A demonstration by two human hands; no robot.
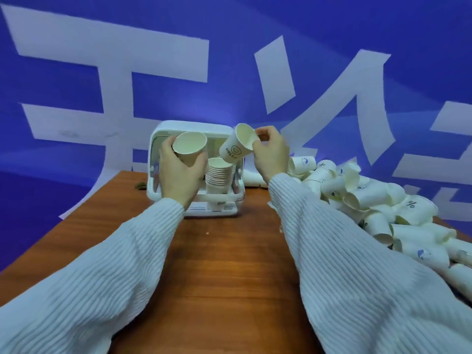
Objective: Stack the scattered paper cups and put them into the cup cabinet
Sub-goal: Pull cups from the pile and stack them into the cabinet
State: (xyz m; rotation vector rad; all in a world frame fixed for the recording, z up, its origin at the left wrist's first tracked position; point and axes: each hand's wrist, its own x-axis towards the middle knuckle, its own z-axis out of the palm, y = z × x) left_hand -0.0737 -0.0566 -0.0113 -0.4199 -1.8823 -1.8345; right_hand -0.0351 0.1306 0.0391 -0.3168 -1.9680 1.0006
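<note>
Holding one paper cup each — left hand (178, 169) grips plain cup (189, 148), right hand (270, 152) pinches smiley cup (236, 146) above stack (219, 175) in cup cabinet (163, 131); big loose pile (370, 200) remains — task far from finished.

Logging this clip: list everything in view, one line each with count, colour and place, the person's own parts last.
cup cabinet: one, white, far end of the table, open towards the camera.
cup stack: one, white, upright inside the cabinet.
plain cup: one, white, held in front of the cabinet.
HELLO cup: one, white with a smiley face, tilted above the stack.
loose cups: too many to count, white with printed marks, heaped on the table's right side.
table: one, brown wood.
backdrop: one, blue with large white characters, behind the table.
sleeves: two, white ribbed knit.
left hand: grips the plain cup.
right hand: pinches the HELLO cup's rim.
</note>
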